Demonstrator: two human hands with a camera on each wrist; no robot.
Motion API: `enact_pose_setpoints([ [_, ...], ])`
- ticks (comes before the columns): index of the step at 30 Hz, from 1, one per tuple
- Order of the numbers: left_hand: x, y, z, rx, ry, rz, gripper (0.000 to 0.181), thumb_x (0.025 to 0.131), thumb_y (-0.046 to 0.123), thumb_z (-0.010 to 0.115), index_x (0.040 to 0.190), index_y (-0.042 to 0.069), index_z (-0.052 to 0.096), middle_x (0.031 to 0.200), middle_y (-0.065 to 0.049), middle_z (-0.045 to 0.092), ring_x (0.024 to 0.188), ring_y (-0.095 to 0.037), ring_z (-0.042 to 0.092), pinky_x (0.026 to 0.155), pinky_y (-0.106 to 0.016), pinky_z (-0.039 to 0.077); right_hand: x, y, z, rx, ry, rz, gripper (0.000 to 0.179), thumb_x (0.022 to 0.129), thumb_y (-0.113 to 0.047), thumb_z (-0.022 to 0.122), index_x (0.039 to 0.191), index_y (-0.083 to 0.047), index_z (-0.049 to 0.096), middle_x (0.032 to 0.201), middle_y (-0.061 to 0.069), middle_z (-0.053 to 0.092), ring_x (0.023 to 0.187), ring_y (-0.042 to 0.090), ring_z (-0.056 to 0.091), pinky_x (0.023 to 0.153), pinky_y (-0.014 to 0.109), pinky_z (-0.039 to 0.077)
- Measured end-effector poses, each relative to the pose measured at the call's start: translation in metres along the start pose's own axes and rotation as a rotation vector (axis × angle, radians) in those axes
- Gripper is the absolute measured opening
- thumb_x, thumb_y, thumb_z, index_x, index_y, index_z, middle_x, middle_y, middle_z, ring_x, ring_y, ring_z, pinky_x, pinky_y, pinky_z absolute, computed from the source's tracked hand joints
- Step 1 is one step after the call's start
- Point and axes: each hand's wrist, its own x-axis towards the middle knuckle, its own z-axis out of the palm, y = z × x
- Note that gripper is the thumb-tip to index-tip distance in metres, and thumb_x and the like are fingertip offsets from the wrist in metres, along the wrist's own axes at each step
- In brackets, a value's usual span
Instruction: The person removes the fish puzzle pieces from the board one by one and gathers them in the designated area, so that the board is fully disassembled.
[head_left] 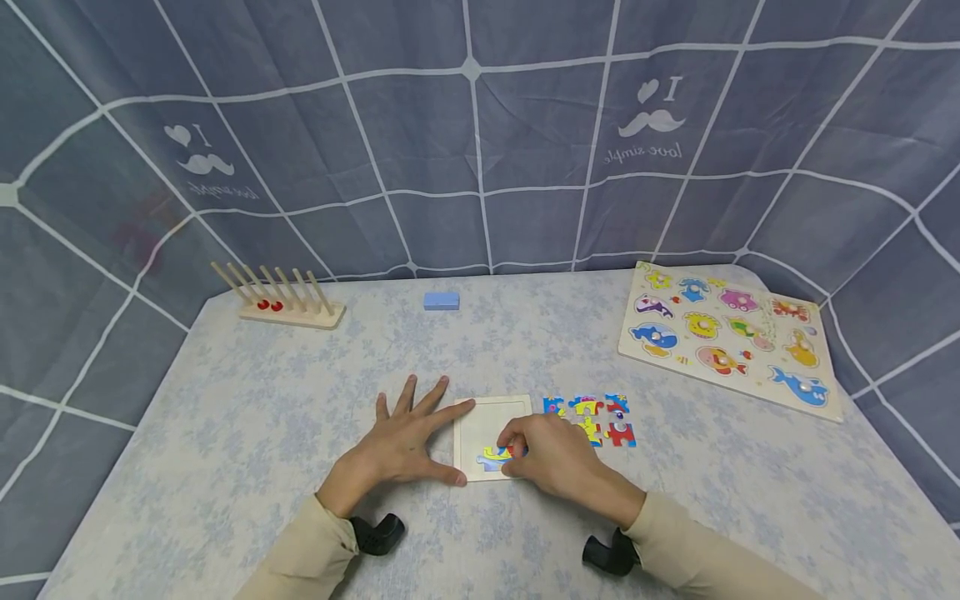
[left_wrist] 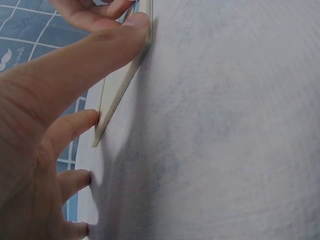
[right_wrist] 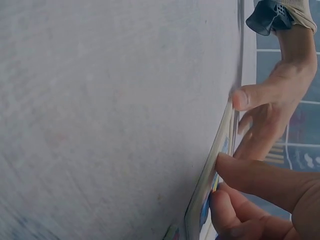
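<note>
A square, pale wooden puzzle tray [head_left: 476, 421] lies in front of me. My left hand [head_left: 405, 446] is spread wide at its left side, with thumb and index finger on the tray's edge. Inside the tray, near the bottom, sits a blue and yellow jigsaw piece [head_left: 491, 460]. Just right of it my right hand [head_left: 555, 457] pinches a jigsaw piece with some red on it [head_left: 513, 451], low over the tray; the fingers cover most of it. In the right wrist view, the right thumb [right_wrist: 240, 167] reaches over the tray's rim.
Several loose jigsaw pieces [head_left: 619, 433] lie right of the tray, partly behind the right hand. A wooden peg rack [head_left: 300, 315] with red beads stands back left, a blue block [head_left: 441, 301] at the back. A knobbed animal puzzle board [head_left: 682, 333] lies back right. A grid-patterned curtain [head_left: 420, 133] hangs behind.
</note>
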Motion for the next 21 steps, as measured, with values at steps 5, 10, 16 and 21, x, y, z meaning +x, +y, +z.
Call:
enact_pose_setpoints([
  [5,-0.0003,-0.0002,-0.0006,-0.004,0.002,0.009,0.096,0.069,0.066,0.078,0.151,0.032,0.041,0.163,-0.014,0.016,0.143,-0.056,0.001,0.098,-0.082,0.002,0.001,-0.001,0.0002,-0.012,0.003,0.013,0.022,0.071,-0.013,0.086,0.084,-0.019,0.07,0.07,-0.013,0.056,0.063,0.004,0.049,0.054,0.028,0.041],
  [10,-0.0002,-0.0003,-0.0001,-0.007,0.003,0.008,0.096,0.069,0.066,0.078,0.151,0.032,0.041,0.163,-0.014,0.016,0.143,-0.056,0.001,0.098,-0.083,0.002,0.0017,-0.0015,0.0006,-0.009,0.002,-0.005,0.028,0.069,-0.012,0.087,0.082,-0.021,0.063,0.073,-0.012,0.055,0.065,0.005,0.049,0.054,0.029,0.041],
  [16,-0.0004,-0.0007,0.0007,-0.005,0.001,0.009,0.096,0.069,0.066,0.077,0.151,0.032,0.041,0.163,-0.014,0.015,0.143,-0.055,0.0,0.099,-0.082,0.001,0.0001,-0.0011,0.0004,0.043,-0.027,-0.054,0.026,0.073,-0.017,0.086,0.077,-0.023,0.062,0.07,-0.014,0.056,0.064,0.004,0.05,0.054,0.026,0.042],
  [21,-0.0003,-0.0007,0.0009,-0.009,-0.001,0.014,0.096,0.07,0.067,0.077,0.151,0.032,0.04,0.163,-0.014,0.015,0.143,-0.055,-0.001,0.098,-0.082,0.0,-0.0027,-0.0009,0.0008,0.084,-0.09,-0.086,0.024,0.074,-0.02,0.085,0.071,-0.026,0.063,0.066,-0.016,0.057,0.064,0.004,0.051,0.055,0.026,0.04],
])
